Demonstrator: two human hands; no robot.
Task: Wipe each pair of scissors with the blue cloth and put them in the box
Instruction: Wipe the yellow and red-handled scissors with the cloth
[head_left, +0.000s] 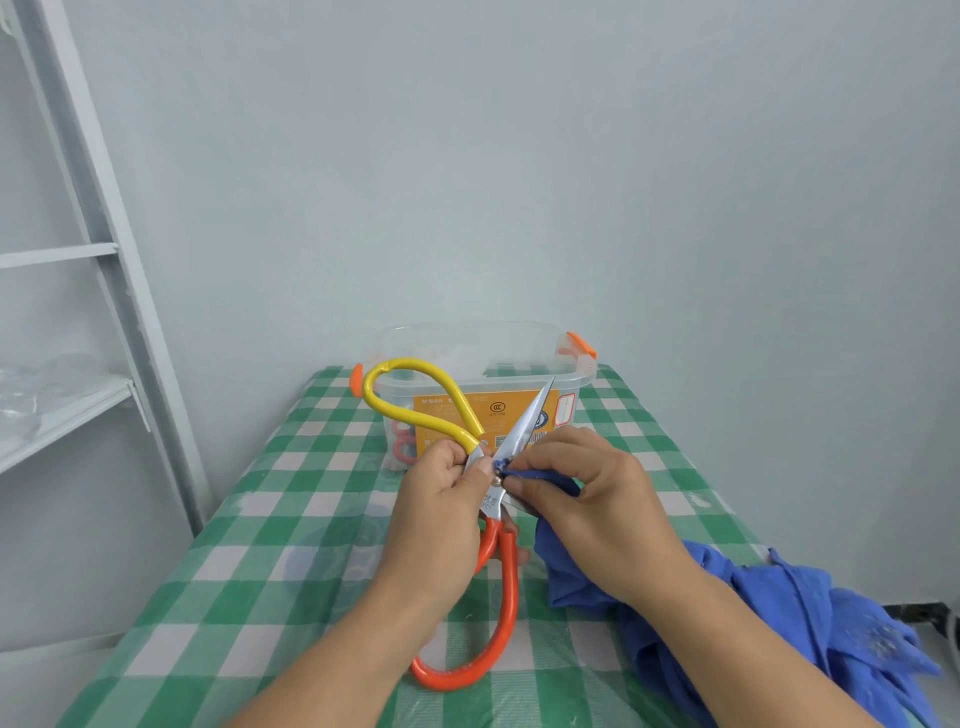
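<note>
Blue cloth (810, 603): our right hand (597, 499) pinches a fold at the pivot; we should wipe each blade outward, fingers off the edge.
Scissors (511, 582): spread wide, yellow and orange loops, gripped by our left hand (441, 509) above the table's (291, 519) middle.
Box (519, 358): far edge.

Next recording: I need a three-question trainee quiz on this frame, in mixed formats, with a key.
1. True or false: the scissors held in the left hand are spread open.
2. Multiple choice: the right hand pinches the blue cloth against the scissors at A) the end of the orange loop, B) near the pivot, C) the top of the yellow loop.
3. Fill in: the clear box stands on a ___-and-white checked tablecloth.

Key: 1 true; 2 B; 3 green.
</note>
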